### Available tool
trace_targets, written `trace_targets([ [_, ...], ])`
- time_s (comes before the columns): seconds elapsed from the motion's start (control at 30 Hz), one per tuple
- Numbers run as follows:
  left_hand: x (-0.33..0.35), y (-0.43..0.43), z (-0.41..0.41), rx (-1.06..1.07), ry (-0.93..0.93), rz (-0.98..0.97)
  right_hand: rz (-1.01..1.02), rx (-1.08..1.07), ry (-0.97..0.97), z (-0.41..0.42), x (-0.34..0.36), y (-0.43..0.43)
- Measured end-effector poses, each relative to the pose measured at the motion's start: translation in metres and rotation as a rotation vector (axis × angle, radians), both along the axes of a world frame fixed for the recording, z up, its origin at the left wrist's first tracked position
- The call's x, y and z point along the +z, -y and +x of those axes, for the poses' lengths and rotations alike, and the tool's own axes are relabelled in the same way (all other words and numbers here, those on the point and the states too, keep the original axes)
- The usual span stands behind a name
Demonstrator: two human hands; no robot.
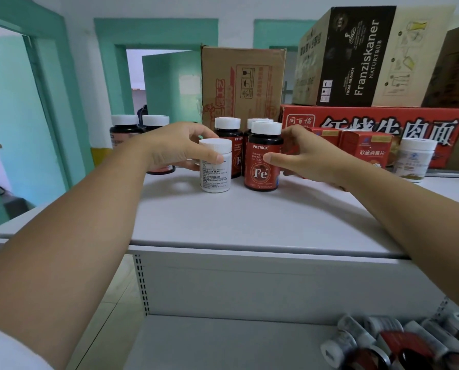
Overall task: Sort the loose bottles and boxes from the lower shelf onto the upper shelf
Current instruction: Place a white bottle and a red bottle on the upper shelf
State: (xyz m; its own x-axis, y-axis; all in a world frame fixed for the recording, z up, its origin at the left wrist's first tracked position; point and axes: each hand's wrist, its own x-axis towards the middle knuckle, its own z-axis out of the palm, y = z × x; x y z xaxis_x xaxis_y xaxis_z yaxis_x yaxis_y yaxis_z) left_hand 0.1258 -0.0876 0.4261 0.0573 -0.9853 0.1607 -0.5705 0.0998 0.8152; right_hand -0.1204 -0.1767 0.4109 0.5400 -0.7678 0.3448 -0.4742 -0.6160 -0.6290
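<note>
On the upper shelf my left hand grips a small white bottle that stands upright. Beside it my right hand holds a dark bottle with a red Fe label, thumb on its front and fingers behind it. Two more dark white-capped bottles stand just behind these. Two others stand at the far left, partly hidden by my left hand. Small red boxes and a white jar sit to the right. Several loose bottles lie on the lower shelf at the bottom right.
Cardboard cartons and a large Franziskaner box on a red carton line the back of the upper shelf. Green door frames and an open doorway are behind. The shelf's white back panel separates the two levels.
</note>
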Motion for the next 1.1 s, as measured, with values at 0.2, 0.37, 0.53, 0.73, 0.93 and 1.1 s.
trace_targets([
  [0.2, 0.014, -0.013, -0.006, 0.004, -0.088, 0.029, -0.136, -0.111, -0.642, -0.012, 0.015, -0.01],
  [0.37, 0.024, -0.03, -0.012, -0.015, -0.013, 0.016, -0.229, -0.09, -0.7, -0.034, 0.008, -0.029],
  [0.53, 0.02, -0.045, -0.043, -0.121, 0.055, 0.007, -0.28, -0.094, -0.638, -0.069, -0.012, -0.046],
  [0.73, 0.02, -0.044, -0.113, -0.225, 0.101, 0.003, -0.218, -0.137, -0.477, -0.113, -0.019, -0.071],
  [0.93, 0.03, -0.024, -0.195, -0.248, 0.168, -0.01, -0.145, -0.132, -0.401, -0.169, -0.02, -0.067],
  [1.1, 0.032, -0.004, -0.264, -0.223, 0.145, -0.022, -0.158, -0.115, -0.418, -0.232, -0.019, -0.047],
])
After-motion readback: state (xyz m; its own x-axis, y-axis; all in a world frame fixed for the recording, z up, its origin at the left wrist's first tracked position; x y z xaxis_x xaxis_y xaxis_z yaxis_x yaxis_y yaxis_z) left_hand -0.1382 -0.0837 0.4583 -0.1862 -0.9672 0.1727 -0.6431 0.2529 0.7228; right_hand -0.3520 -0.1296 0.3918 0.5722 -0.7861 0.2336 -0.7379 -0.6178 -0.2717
